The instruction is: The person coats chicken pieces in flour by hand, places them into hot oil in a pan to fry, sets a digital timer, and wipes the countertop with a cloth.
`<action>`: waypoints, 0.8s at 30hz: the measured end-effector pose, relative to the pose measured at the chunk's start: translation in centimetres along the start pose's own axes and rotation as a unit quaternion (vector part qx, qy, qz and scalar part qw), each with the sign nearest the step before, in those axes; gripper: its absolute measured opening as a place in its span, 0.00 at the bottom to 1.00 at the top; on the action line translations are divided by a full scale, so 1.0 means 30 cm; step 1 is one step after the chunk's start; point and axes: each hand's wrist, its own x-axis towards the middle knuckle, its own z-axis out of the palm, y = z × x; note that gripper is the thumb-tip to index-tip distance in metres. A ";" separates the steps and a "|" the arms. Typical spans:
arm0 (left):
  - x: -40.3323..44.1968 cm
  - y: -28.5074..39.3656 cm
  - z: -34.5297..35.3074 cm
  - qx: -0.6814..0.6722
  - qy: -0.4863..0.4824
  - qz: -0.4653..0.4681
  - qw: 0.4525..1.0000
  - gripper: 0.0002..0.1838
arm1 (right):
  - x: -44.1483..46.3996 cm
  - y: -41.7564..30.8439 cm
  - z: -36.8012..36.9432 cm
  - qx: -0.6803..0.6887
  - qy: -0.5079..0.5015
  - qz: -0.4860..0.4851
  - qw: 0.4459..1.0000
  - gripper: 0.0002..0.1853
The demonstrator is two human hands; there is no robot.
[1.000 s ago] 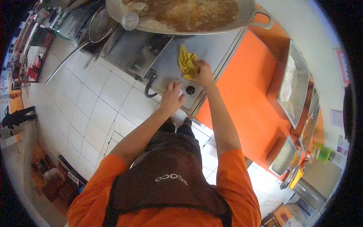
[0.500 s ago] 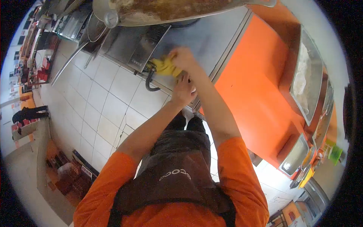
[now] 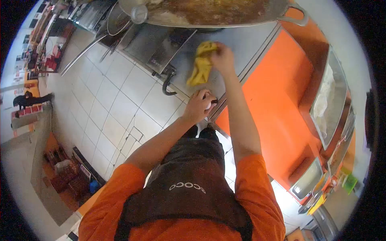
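My right hand (image 3: 223, 58) is closed on one edge of a yellow cloth (image 3: 201, 64), which hangs crumpled over the metal counter (image 3: 247, 42). My left hand (image 3: 196, 107), nearer my body at the counter's front edge, is wrapped round a small object with white and black parts (image 3: 210, 103). Most of that object is hidden by the fingers. Left of the cloth, a black hose (image 3: 165, 85) curves down from a flat metal appliance (image 3: 155, 50).
A large pan of brown liquid (image 3: 217, 12) with a round dial thermometer (image 3: 139, 14) stands at the far side. A strainer's long handle (image 3: 83, 55) juts out leftward. To the right, an orange surface (image 3: 269, 104) holds a metal tray of white stuff (image 3: 327, 96).
My right hand has moved away from my left, lifting the yellow cloth rightward from the hose. The cloth now hangs longer. My left hand stays near the counter edge.
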 end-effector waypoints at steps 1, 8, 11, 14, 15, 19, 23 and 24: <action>-0.022 0.008 -0.021 -0.005 -0.003 -0.002 1.000 0.17 | 0.009 0.060 0.012 -0.088 0.061 -0.037 0.994 0.17; -0.296 0.042 -0.229 -0.210 0.151 -0.114 0.959 0.15 | -0.339 -0.036 0.210 -0.090 -0.344 -0.099 0.930 0.14; -0.428 0.033 -0.345 -0.389 0.164 -0.279 0.862 0.14 | -0.365 -0.013 0.192 0.068 -0.286 -0.109 0.950 0.12; -0.503 0.036 -0.434 -0.414 0.223 -0.344 0.813 0.14 | -0.273 0.022 0.019 0.193 -0.082 -0.012 0.978 0.19; -0.521 0.030 -0.449 -0.388 0.232 -0.347 0.822 0.13 | -0.227 0.054 -0.041 0.129 -0.010 -0.047 0.990 0.18; -0.577 0.009 -0.449 -0.431 0.274 -0.375 0.774 0.12 | -0.184 0.264 -0.145 -0.319 0.038 -0.055 0.946 0.14; -0.546 0.008 -0.454 -0.438 0.307 -0.373 0.758 0.12 | -0.510 0.179 0.171 -0.198 -0.075 -0.141 0.967 0.12; -0.536 0.011 -0.460 -0.440 0.309 -0.375 0.755 0.11 | -0.600 0.111 0.252 -0.186 -0.143 -0.182 0.955 0.13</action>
